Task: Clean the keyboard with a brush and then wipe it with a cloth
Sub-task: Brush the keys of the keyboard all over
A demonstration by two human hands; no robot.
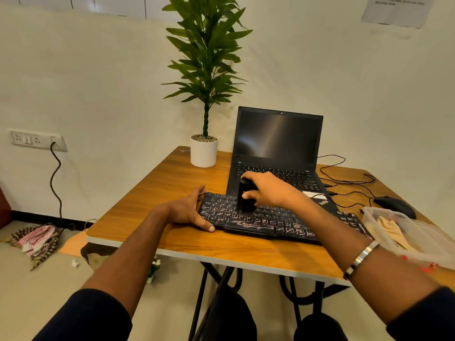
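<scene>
Brush upright in right hand, on keyboard

Cream wall behind, plain. Paper notice stuck up high, words too blurry to read. Switch board low on wall, black cord hanging down to pale floor. Checked cloth heap on floor. Wooden table, black metal legs. Warm yellowish light.

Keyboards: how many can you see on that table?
2: the black keyboard at the table's front under both hands, and the laptop keyboard behind it, partly hidden by the right hand.
</scene>
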